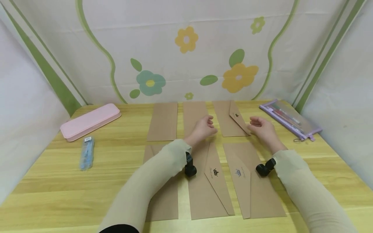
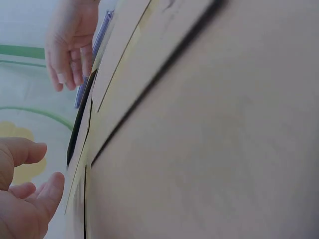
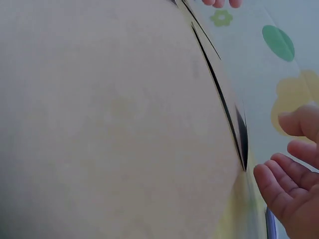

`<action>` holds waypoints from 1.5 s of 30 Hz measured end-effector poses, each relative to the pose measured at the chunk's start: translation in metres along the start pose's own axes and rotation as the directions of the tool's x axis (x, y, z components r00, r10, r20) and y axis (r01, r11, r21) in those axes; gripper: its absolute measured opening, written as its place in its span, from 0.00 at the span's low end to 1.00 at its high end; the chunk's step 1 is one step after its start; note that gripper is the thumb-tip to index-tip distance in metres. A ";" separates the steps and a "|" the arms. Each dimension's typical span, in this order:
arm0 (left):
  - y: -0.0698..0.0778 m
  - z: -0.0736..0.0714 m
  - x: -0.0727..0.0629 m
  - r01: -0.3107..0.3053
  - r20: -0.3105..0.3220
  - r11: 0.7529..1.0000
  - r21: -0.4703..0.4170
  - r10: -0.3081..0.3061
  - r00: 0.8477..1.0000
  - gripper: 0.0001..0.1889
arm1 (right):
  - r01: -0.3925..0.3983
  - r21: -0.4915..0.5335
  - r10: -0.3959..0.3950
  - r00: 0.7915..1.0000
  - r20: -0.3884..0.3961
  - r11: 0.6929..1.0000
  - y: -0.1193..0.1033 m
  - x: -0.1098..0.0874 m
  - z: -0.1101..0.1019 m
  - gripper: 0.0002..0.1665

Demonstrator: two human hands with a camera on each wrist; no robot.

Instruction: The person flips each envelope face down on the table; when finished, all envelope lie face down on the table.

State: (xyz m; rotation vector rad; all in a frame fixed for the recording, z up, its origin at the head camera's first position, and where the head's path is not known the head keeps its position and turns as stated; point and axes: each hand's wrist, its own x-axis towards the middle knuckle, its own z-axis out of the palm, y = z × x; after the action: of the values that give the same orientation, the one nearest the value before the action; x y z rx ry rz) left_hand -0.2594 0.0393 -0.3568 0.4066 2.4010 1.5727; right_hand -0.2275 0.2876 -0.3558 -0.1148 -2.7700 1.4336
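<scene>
Several brown paper envelopes lie in two rows on the table. Over the back middle envelope [image 1: 193, 111] hovers my left hand [image 1: 203, 127], its fingers loosely bent and holding nothing. My right hand [image 1: 261, 127] is just right of the back right envelope [image 1: 222, 118], by the tip of its lifted flap [image 1: 237, 116]; the thumb and fingers are apart in the right wrist view. Another envelope [image 1: 163, 121] sits at the back left. In front are a middle envelope [image 1: 201, 191] and a right envelope [image 1: 265, 194], both with crown-printed flaps. My left sleeve partly covers the front left envelope [image 1: 167, 204].
On the left are a pink pencil case [image 1: 90, 121] and a small blue packet [image 1: 87, 153]. A clear pouch with purple edging [image 1: 291, 118] holds pens at the right. A flower-print cloth [image 1: 186, 68] stands behind the wooden table [image 1: 52, 181].
</scene>
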 end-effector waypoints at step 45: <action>0.007 0.048 0.011 0.087 -0.152 0.903 -0.421 -0.164 0.975 0.31 | -0.048 -0.037 0.052 0.991 0.125 0.998 0.003 0.005 0.008 0.34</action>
State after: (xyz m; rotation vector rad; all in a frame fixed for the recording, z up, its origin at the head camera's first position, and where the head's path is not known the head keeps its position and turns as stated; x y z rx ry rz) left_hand -0.2519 0.0864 -0.3692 0.0202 2.0771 2.0659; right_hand -0.2331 0.2833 -0.3628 -0.0987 -2.9129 1.4543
